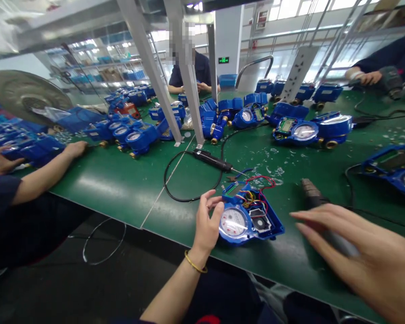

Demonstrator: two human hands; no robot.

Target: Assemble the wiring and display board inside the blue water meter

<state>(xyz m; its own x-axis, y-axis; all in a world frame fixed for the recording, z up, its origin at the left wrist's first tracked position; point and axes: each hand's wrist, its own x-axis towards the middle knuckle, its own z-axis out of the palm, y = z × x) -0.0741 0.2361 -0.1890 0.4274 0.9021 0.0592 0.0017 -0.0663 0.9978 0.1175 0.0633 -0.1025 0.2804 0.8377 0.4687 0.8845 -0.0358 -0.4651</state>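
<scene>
An opened blue water meter lies on the green table near its front edge, its white dial, circuit board and red and black wires exposed. My left hand grips the meter's left side, thumb on its top; a gold bangle circles the wrist. My right hand hovers flat to the meter's right, fingers spread, over a dark-tipped power screwdriver lying on the table. Whether it touches the tool is unclear.
A black corded tool lies behind the meter. Several blue meters crowd the table's far side. Plastic scraps litter the middle. A co-worker's arm rests at left; other people work at the back and right. Metal frame posts stand mid-table.
</scene>
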